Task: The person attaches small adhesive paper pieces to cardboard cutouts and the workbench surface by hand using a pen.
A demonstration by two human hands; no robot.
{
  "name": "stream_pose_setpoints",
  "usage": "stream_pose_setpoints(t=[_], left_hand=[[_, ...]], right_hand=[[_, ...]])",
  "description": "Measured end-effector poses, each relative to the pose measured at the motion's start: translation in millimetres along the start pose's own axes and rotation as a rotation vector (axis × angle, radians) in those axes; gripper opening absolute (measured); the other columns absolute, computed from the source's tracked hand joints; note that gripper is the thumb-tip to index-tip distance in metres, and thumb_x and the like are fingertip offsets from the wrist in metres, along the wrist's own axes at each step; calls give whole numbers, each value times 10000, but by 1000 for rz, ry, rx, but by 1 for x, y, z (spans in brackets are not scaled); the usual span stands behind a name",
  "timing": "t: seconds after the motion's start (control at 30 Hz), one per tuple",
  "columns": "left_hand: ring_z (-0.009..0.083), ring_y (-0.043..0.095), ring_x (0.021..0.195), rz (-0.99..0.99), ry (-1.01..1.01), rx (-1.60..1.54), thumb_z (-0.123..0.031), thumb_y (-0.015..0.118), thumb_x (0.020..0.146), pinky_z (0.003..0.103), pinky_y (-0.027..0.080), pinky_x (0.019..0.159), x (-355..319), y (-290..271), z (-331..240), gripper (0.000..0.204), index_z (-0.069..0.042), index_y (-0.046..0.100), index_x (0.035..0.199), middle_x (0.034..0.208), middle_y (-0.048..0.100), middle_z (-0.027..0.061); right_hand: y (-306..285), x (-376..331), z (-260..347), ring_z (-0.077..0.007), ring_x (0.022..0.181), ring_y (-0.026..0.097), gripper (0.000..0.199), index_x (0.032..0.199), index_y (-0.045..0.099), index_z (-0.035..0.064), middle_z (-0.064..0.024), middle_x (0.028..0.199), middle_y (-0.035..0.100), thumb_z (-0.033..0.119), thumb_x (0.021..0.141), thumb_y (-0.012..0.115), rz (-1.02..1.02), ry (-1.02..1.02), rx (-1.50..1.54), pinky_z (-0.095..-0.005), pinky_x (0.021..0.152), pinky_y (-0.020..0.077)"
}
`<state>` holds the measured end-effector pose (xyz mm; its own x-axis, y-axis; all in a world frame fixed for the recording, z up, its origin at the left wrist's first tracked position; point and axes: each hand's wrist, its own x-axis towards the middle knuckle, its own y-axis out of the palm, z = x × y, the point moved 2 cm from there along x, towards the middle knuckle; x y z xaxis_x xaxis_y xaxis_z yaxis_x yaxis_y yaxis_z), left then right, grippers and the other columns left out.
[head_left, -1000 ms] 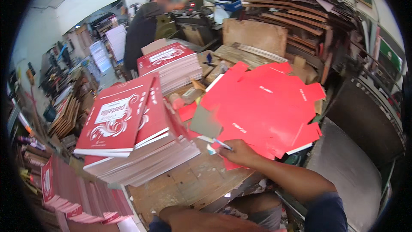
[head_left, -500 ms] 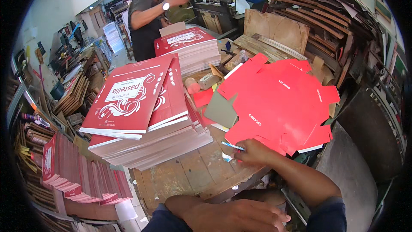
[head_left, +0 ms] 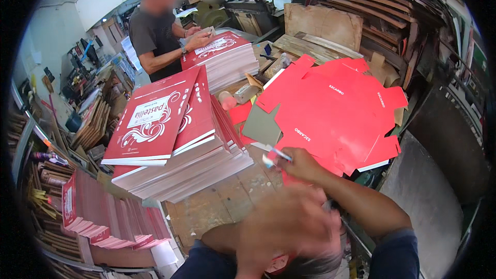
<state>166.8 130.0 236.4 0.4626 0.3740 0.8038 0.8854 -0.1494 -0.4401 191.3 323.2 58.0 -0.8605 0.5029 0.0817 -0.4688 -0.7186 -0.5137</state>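
Observation:
My right hand (head_left: pixel 300 164) is closed around a slim white-and-blue stick (head_left: pixel 280 154), perhaps a pen, over the wooden table (head_left: pixel 227 196). Just beyond it lies a pile of flat red die-cut box blanks (head_left: pixel 336 113), some edges showing white undersides. My left hand (head_left: pixel 292 225) is raised close in front of me, smeared by motion, so its fingers cannot be read. Left of my hands stands a tall stack of dark-red printed sheets (head_left: pixel 181 170), its top ones lying askew. A grey-green card piece (head_left: pixel 261 124) sits between the stack and the blanks.
A co-worker (head_left: pixel 155 36) stands at the far left, hands at a second red stack (head_left: pixel 219 67). More red stacks (head_left: pixel 111 217) sit low at the left. Wooden boards (head_left: pixel 320 54) lie at the back, below piled sheets (head_left: pixel 372 0). A dark metal panel (head_left: pixel 439 108) stands right.
My left hand has risen from the table's near edge into a blur. My right hand has moved slightly up with the stick. The co-worker has lowered their hands to the far stack.

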Motion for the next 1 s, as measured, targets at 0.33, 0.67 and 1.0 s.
stream_pose_setpoints(t=[0.33,0.67,1.0], left_hand=[[224,496,1160,-1061,-626,559,-333,485,996,370,379,995,-141,-6,197,458,8,421,1295,1259,496,137],[75,521,684,-1076,-844,2,-253,494,1009,210,427,610,-163,10,210,329,-41,454,1257,867,573,33],[93,575,753,-1125,-835,-14,-152,512,996,223,451,648,-181,5,217,222,-17,516,1172,867,601,46]], right_hand=[[-19,10,-2,-261,703,655,248,961,604,5,-156,798,678,243,892,592,-360,-16,134,-380,665,498],[-13,6,-8,-326,661,656,271,893,594,11,-188,703,641,278,872,637,-251,65,60,-420,608,490],[-9,-1,3,-212,748,643,268,986,603,-16,-149,819,662,235,895,631,-76,90,-52,-361,698,492]])
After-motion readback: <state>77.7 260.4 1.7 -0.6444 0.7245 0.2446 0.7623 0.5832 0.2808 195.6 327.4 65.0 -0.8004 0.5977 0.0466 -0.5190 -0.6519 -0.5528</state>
